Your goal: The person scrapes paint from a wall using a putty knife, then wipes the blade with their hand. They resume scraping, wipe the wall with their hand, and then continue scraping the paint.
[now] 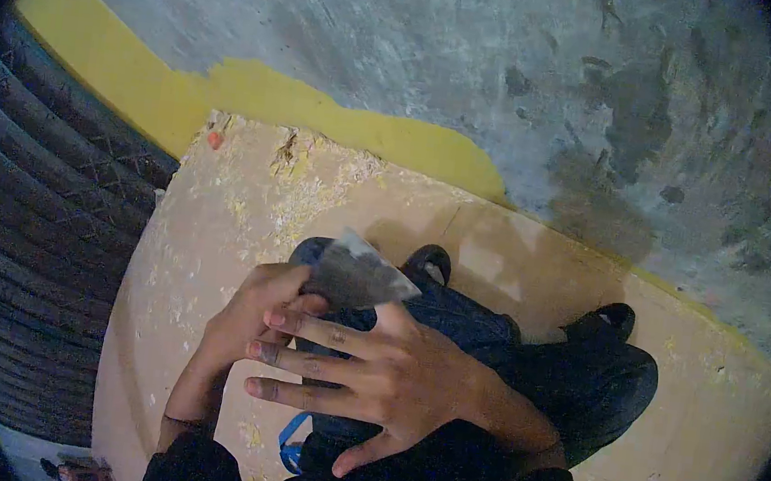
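A flat, dull-grey metal-looking plate [358, 273], with straight edges and pointed corners, sticks up from my left hand [261, 307]. The thumb and curled fingers of that hand close on its lower left side, where part of it is hidden. My right hand [390, 373] is open, back up, fingers spread and pointing left, thumb apart towards my body. It crosses in front of the left fingers and overlaps the plate's lower edge in this view. Dark smudges mark its fingers. Beneath both hands are my crossed legs in dark jeans [609, 391].
I sit on a worn tan board [187, 248] with flaking patches. A stack of black tyres [37, 251] rises at the left. Ahead lie a yellow band [396, 143] and a stained grey surface [351, 30]. A small orange lump [216, 139] and a blue loop [290, 447] also show.
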Action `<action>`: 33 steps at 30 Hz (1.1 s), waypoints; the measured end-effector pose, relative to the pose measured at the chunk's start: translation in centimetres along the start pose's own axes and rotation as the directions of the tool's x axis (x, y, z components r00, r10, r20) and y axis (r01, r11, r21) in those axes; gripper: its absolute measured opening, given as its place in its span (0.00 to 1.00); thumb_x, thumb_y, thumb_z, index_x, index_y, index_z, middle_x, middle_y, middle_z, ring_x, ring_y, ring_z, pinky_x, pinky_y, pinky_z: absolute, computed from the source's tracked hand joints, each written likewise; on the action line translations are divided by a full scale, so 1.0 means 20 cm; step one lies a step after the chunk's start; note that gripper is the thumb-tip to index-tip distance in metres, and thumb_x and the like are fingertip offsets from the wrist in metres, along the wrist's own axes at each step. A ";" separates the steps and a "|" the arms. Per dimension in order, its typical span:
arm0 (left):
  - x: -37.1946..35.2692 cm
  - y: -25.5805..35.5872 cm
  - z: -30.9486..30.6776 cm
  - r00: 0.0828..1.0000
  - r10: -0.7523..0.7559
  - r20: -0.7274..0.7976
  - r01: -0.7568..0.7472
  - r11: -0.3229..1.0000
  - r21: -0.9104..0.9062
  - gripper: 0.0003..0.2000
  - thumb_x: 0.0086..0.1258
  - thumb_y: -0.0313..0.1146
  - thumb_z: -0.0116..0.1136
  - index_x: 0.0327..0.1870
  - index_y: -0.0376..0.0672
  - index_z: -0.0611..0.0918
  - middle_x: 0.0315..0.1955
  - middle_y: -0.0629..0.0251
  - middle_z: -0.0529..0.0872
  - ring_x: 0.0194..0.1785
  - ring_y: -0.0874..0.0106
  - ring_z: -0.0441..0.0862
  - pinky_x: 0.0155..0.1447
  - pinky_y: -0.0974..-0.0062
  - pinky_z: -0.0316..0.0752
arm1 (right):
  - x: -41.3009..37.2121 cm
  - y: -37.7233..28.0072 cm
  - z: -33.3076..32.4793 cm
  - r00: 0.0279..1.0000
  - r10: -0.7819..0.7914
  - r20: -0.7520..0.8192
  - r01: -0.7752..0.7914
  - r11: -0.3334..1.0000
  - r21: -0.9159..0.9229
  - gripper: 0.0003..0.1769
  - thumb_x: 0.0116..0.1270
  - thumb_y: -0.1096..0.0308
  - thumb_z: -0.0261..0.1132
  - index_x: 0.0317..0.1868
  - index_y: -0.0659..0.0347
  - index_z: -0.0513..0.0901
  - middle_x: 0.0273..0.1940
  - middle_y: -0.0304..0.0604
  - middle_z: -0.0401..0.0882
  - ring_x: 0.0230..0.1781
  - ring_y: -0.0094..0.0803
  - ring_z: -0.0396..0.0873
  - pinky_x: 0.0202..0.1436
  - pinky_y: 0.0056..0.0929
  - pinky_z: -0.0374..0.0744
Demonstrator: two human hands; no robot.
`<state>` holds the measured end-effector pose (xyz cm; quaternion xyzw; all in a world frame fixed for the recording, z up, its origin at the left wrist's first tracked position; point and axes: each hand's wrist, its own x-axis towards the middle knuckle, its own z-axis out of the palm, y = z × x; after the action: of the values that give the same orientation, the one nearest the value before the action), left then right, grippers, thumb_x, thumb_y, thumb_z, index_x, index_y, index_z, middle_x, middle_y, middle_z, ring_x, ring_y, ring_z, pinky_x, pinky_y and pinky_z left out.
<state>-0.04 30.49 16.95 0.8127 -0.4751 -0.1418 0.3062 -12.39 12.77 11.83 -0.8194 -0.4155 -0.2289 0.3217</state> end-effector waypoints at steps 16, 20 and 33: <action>0.01 -0.10 -0.09 0.886 0.255 0.388 -0.165 0.954 -0.252 0.17 0.70 0.44 0.55 0.39 0.35 0.78 0.28 0.51 0.81 0.33 0.49 0.81 0.36 0.60 0.72 | 0.03 0.01 0.14 0.987 -0.159 -0.024 0.161 0.981 0.108 0.56 0.54 0.37 0.64 0.77 0.55 0.52 0.79 0.42 0.45 0.78 0.43 0.49 0.75 0.64 0.53; 0.02 -0.04 -0.12 0.865 0.329 0.379 -0.215 0.925 -0.314 0.19 0.77 0.44 0.49 0.37 0.34 0.78 0.26 0.51 0.79 0.31 0.49 0.80 0.35 0.62 0.71 | 0.03 -0.01 0.17 0.986 -0.169 0.014 0.166 0.980 0.113 0.55 0.56 0.38 0.64 0.78 0.53 0.50 0.80 0.38 0.42 0.79 0.38 0.47 0.73 0.70 0.50; 0.00 -0.09 -0.27 0.752 0.362 0.551 -0.155 0.909 -0.386 0.17 0.78 0.40 0.49 0.37 0.32 0.77 0.25 0.53 0.78 0.28 0.55 0.78 0.33 0.62 0.70 | 0.04 -0.05 0.19 0.982 -0.188 0.026 0.189 0.964 -0.186 0.50 0.54 0.36 0.62 0.74 0.48 0.61 0.79 0.29 0.47 0.78 0.40 0.44 0.71 0.75 0.50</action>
<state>4.00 33.09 19.93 0.5877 -0.6283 -0.4267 0.2788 -12.39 16.47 10.12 -0.8038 -0.4694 -0.2933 0.2179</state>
